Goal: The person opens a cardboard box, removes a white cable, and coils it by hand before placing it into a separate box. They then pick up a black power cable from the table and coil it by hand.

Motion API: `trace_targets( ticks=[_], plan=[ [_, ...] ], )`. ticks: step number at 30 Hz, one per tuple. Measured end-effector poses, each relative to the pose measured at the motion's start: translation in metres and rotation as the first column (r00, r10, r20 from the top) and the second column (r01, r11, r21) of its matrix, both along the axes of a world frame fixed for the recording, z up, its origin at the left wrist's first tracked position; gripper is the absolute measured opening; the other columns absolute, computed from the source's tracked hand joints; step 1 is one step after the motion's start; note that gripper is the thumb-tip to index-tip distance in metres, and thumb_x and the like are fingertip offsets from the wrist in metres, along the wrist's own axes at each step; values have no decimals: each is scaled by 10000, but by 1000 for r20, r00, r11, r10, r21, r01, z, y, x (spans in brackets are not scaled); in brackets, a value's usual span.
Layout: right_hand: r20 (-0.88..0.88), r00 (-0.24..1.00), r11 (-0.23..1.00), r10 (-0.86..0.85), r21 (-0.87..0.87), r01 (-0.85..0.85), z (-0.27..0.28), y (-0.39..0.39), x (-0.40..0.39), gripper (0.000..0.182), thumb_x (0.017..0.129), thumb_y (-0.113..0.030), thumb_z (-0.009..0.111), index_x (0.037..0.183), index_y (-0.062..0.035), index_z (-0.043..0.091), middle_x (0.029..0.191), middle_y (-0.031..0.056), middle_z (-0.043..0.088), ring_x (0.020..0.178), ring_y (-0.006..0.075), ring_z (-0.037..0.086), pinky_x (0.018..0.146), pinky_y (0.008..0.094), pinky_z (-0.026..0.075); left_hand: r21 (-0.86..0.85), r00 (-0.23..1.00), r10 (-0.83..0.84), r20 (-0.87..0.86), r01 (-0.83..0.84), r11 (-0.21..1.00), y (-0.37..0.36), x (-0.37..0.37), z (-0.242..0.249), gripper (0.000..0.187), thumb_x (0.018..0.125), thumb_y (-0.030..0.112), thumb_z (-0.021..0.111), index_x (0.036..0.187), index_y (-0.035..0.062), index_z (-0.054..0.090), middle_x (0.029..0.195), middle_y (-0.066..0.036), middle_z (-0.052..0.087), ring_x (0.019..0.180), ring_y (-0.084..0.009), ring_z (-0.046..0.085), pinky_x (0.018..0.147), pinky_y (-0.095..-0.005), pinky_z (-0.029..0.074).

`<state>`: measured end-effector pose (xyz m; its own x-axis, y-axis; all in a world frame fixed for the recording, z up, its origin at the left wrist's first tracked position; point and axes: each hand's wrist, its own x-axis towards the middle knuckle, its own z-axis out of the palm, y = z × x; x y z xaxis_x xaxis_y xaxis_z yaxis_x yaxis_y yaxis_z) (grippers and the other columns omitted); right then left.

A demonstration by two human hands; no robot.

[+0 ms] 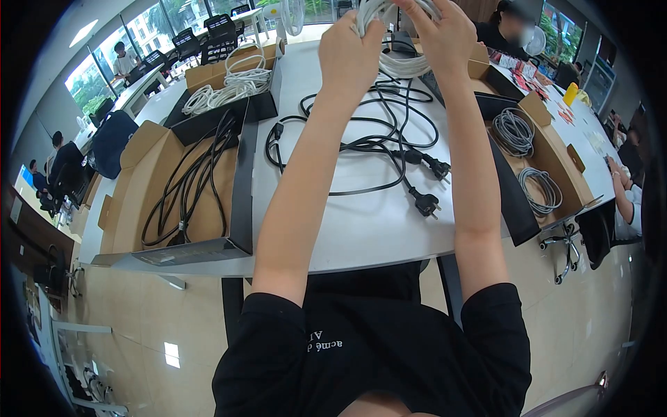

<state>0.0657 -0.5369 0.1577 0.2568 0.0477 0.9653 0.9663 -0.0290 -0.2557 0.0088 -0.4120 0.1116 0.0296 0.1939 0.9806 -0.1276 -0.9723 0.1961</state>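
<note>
At the far side of the table, both my hands grip a coiled white cable (pixel 405 66). My left hand (pixel 351 55) has its fingers wrapped round the coil's left side. My right hand (pixel 443 38) is closed on its right side, and the top of the coil is cut off by the view's edge. Beneath and nearer to me, tangled black power cords (pixel 379 144) lie on the white table (pixel 368 243). Two plugs (pixel 426 203) point to the right.
On the left, one open box (pixel 243 187) holds black cords (pixel 201 184); another behind it holds white cables (pixel 233 87). The right box (pixel 566 149) contains grey cable coils (pixel 514 132). Other people sit at surrounding tables, one person (pixel 511 31) across at the far right.
</note>
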Motion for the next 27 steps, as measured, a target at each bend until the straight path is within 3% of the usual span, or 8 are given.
trace_targets(
  ticks=[2, 5, 11, 14, 17, 20, 24, 27],
  plan=[
    [31, 999, 999, 7, 38, -8, -1, 2, 6, 296, 714, -279, 683, 832, -13, 630, 729, 129, 612, 671, 247, 596, 602, 325, 442, -420, 823, -550, -142, 453, 787, -4, -7, 3, 334, 798, 341, 589, 838, 12, 624, 768, -120, 645, 635, -217, 612, 612, -314, 472],
    [71, 997, 998, 15, 65, -20, -1, 5, 14, 304, 709, -275, 691, 850, -13, 633, 743, 131, 617, 684, 247, 604, 611, 323, 450, -594, 630, -776, 17, 631, 499, -10, -10, 7, 329, 795, 315, 595, 838, -11, 597, 707, -116, 627, 572, -165, 577, 542, -274, 440],
    [49, 994, 995, 97, -43, -95, 1, 3, 18, 324, 704, -249, 701, 902, -3, 626, 818, 149, 629, 750, 258, 619, 673, 312, 466, -650, 428, -897, 115, 715, 257, 7, 7, -4, 348, 813, 322, 564, 857, -22, 594, 724, -137, 637, 624, -179, 638, 577, -285, 505],
    [57, 992, 991, 114, -73, -110, -1, 6, 23, 349, 707, -224, 698, 962, -3, 604, 853, 156, 631, 784, 278, 617, 707, 317, 468, -742, 338, -887, 315, 670, -9, 0, -1, 7, 263, 886, 274, 523, 922, 21, 586, 754, -76, 603, 600, -154, 575, 543, -279, 482],
    [87, 987, 984, 134, -126, -123, -5, 9, 27, 407, 708, -195, 692, 1050, -16, 565, 935, 164, 616, 853, 298, 599, 751, 330, 459, -719, 291, -868, 402, 688, -102, 13, 3, 3, 276, 891, 301, 514, 916, 35, 581, 730, -57, 589, 627, -146, 569, 555, -265, 479],
    [116, 991, 985, 70, -163, -51, -7, 12, 20, 472, 695, -166, 688, 1128, -59, 531, 1062, 160, 569, 952, 314, 555, 801, 351, 442, -742, 341, -866, 366, 668, -50, 20, 3, 2, 246, 898, 280, 507, 898, 46, 581, 692, -31, 559, 609, -133, 548, 552, -252, 466],
    [192, 981, 970, -39, -229, 84, -10, 9, 0, 550, 656, -152, 694, 1178, -138, 519, 1177, 131, 496, 1053, 305, 487, 855, 381, 412, -687, 257, -925, 280, 727, -6, 29, 6, -2, 238, 894, 282, 516, 884, 54, 582, 674, -5, 538, 569, -106, 511, 506, -229, 422],
    [540, 819, 962, -194, -60, 267, -12, 13, 7, 511, 652, -145, 684, 1147, -153, 556, 1171, 105, 494, 1046, 292, 482, 856, 378, 406, -695, 321, -928, 188, 711, 105, 23, -3, 4, 229, 889, 288, 525, 885, 68, 587, 669, 15, 528, 554, -79, 489, 476, -206, 384]
  ],
)
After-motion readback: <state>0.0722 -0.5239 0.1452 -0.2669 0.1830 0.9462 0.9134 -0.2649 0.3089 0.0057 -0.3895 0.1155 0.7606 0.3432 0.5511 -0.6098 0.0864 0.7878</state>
